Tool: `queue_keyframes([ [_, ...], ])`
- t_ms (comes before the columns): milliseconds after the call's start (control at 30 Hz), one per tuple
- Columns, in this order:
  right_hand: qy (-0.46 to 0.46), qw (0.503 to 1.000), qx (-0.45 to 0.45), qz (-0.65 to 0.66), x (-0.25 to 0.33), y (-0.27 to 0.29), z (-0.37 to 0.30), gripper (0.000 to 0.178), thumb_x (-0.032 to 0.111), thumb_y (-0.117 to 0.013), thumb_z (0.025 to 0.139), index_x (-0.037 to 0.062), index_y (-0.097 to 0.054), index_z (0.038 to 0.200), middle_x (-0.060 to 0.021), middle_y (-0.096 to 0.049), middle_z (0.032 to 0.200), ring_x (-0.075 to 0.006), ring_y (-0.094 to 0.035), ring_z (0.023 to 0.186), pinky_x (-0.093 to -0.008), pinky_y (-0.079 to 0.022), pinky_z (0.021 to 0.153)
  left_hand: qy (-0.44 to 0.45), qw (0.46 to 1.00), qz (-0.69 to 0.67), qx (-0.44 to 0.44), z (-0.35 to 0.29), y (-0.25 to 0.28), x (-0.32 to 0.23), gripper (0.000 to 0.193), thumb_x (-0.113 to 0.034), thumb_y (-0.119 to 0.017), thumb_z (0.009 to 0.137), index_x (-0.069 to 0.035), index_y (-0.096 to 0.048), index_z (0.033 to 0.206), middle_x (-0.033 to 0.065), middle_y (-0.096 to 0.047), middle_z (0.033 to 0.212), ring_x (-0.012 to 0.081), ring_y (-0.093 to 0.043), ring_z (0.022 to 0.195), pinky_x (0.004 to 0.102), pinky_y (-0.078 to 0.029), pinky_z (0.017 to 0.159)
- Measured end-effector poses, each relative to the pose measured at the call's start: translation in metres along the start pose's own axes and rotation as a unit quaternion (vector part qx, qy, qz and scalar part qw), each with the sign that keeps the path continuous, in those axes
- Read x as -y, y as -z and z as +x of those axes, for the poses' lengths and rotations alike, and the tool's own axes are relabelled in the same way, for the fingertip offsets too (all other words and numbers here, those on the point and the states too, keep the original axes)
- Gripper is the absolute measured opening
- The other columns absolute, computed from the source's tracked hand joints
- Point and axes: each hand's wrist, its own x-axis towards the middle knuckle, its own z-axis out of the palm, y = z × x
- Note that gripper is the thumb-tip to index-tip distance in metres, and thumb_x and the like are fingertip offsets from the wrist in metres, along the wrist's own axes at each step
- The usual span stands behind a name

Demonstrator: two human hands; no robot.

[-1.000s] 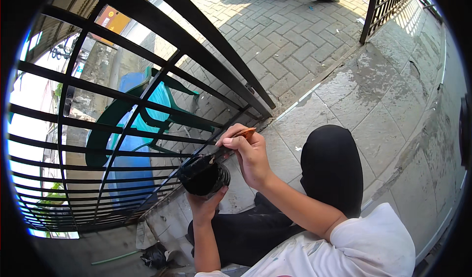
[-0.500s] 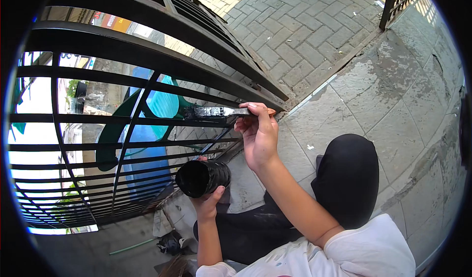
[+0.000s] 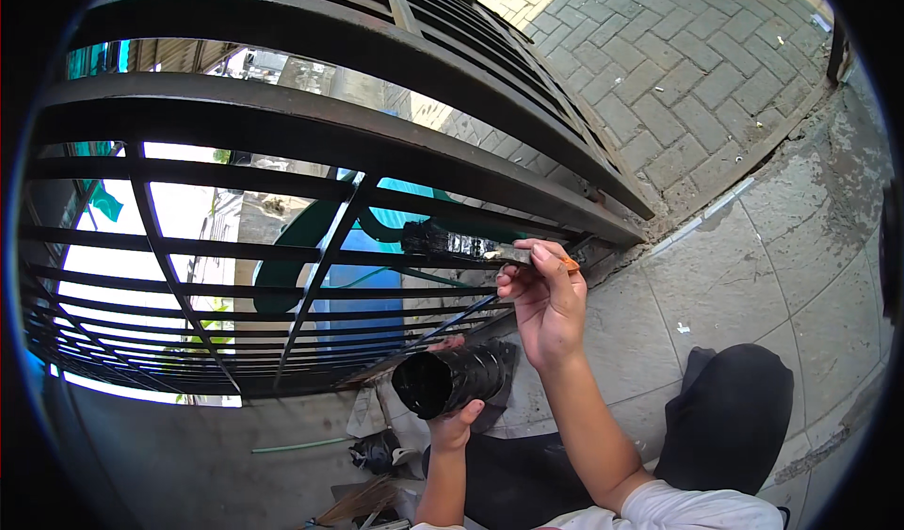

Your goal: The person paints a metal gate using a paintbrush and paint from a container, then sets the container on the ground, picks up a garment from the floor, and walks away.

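Note:
My right hand [image 3: 546,304] is closed round the handle of a paintbrush [image 3: 452,245], whose black-coated bristles point left. The bristles lie against or just in front of a bar of the black metal fence [image 3: 282,120]; contact is hard to tell. Lower down, my left hand [image 3: 457,422] grips a black, paint-smeared can [image 3: 461,379] from below and behind. Its open mouth tilts to the left and the inside looks black. Part of the left fingers is hidden behind the can.
Beyond the bars are a dark green curved object [image 3: 287,243] and a blue surface [image 3: 363,313]. A black plastic bag [image 3: 375,452], a pale green stick [image 3: 299,446] and a broom head [image 3: 353,502] lie low left. Grey floor tiles [image 3: 725,295] extend right; paving [image 3: 650,69] lies beyond.
The view has shifted, so the fence and both hands appear farther right and mostly lower. The brush stays in my right hand near the bars, and the can stays in my left.

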Motion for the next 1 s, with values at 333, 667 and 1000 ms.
queue_keyframes([
  [333,0.041,0.996,0.067,-0.037,0.021,-0.012,0.0,0.03,0.006,-0.073,0.093,-0.0096,-0.064,0.117,-0.021,-0.071,0.106,-0.0246,-0.074,0.08,-0.0352,-0.065,0.072,-0.018,0.998,-0.031,0.049,0.006,-0.008,-0.002,0.106,-0.021,-0.093,0.073,-0.012,-0.031,0.159,0.0109,-0.042,0.157,0.0343,-0.037,0.15,0.051,-0.026,0.126],
  [667,0.317,0.874,0.198,-0.312,0.041,-0.097,-0.009,0.025,-0.004,-0.078,0.087,-0.0095,-0.072,0.11,-0.0163,-0.073,0.105,-0.0171,-0.072,0.087,-0.0293,-0.061,0.075,-0.041,0.997,-0.061,0.032,-0.004,-0.002,-0.014,0.099,-0.018,-0.094,0.072,-0.01,-0.038,0.154,0.011,-0.047,0.152,0.0274,-0.042,0.146,0.046,-0.027,0.125],
  [1000,0.436,0.669,0.327,-0.506,0.039,-0.152,0.017,0.021,-0.003,-0.07,0.088,0.0018,-0.071,0.108,-0.0126,-0.069,0.096,-0.0265,-0.07,0.085,-0.0329,-0.056,0.076,-0.033,0.998,-0.057,-0.011,-0.015,0.008,-0.008,0.091,-0.005,-0.091,0.072,-0.006,-0.043,0.15,0.0116,-0.052,0.147,0.0243,-0.047,0.14,0.0415,-0.034,0.12],
])
